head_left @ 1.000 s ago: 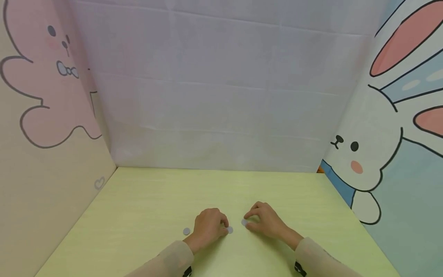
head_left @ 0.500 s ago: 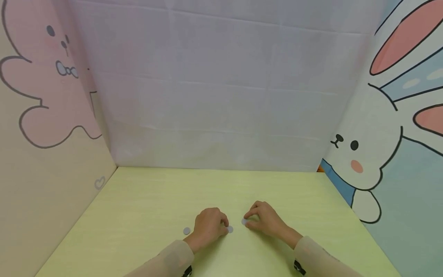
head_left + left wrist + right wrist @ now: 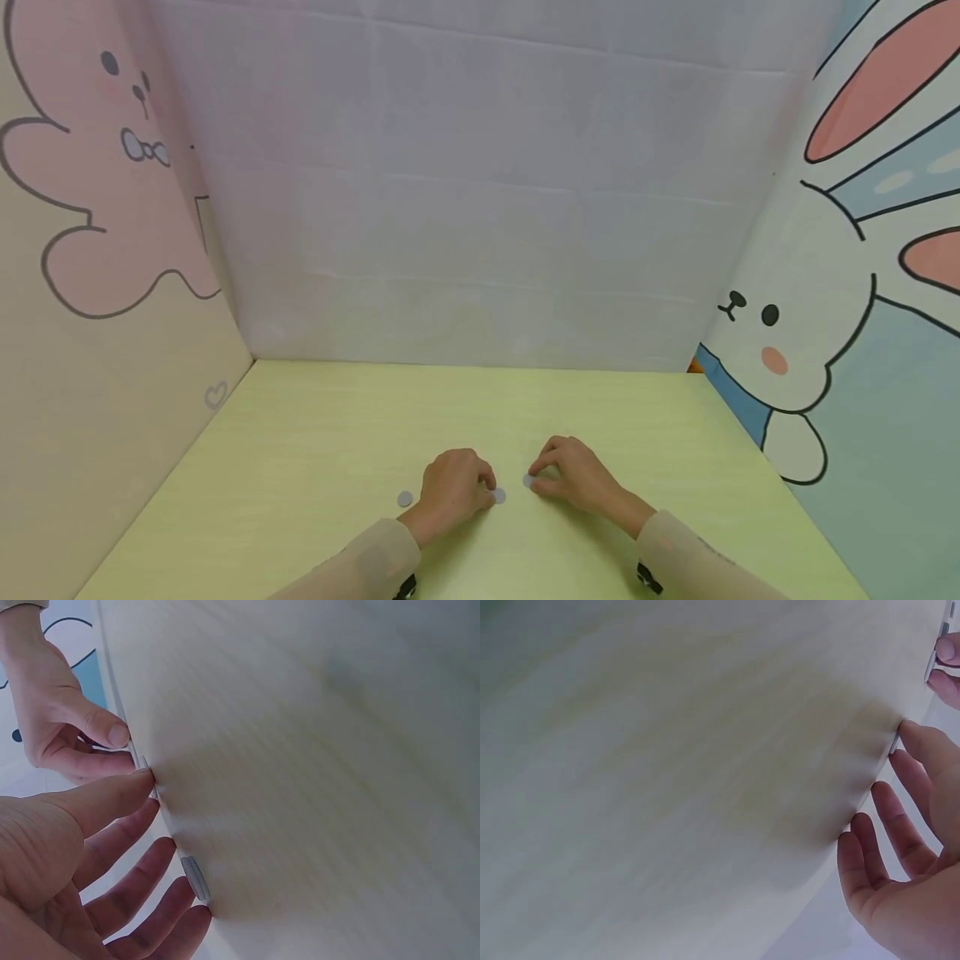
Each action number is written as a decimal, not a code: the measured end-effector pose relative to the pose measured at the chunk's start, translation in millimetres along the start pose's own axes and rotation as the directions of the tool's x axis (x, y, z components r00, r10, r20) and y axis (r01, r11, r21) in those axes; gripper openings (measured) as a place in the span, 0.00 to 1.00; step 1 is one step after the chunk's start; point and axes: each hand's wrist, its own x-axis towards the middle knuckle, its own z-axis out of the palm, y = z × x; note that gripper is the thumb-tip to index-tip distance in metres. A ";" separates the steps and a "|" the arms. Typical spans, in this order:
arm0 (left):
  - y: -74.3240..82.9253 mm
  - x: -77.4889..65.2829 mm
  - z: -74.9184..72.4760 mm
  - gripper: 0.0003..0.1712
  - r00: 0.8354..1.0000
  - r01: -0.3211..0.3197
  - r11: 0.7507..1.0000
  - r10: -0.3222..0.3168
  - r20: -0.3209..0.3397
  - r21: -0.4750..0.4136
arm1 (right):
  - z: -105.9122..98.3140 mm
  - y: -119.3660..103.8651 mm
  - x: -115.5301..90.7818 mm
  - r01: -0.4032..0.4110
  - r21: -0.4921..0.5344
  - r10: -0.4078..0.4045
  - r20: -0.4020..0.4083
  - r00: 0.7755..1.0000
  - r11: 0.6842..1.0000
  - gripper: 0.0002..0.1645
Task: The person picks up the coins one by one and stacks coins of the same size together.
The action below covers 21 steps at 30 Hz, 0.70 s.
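Three small round grey discs lie on the pale yellow-green table. With thumb and fingers, my left hand pinches the edge of the middle disc. To its right, my right hand grips another disc between thumb and index finger; that disc shows edge-on in the right wrist view. A narrow gap separates the two held discs. Left of my left wrist sits a third disc. In the left wrist view this grey piece looks thicker, with lines along its edge, beyond the left fingers.
The tabletop reaches back to a white cloth wall. A cartoon-printed panel borders the left side, and a rabbit-printed panel the right.
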 end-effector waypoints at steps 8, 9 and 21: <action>-1.5 -0.8 0.1 0.07 1.000 0.009 1.000 -0.008 0.010 -0.010 | 0.7 -2.6 5.3 0.072 -0.048 -0.071 0.015 0.997 0.996 0.05; -1.8 -0.9 0.2 0.07 1.000 0.007 1.000 -0.007 0.009 -0.010 | 0.8 -2.9 5.6 0.071 -0.051 -0.070 0.020 0.997 0.996 0.05; -2.6 -0.6 1.5 0.07 1.000 0.007 1.000 -0.007 0.007 -0.003 | 2.1 -3.1 6.7 0.063 -0.058 -0.062 0.019 0.998 0.996 0.04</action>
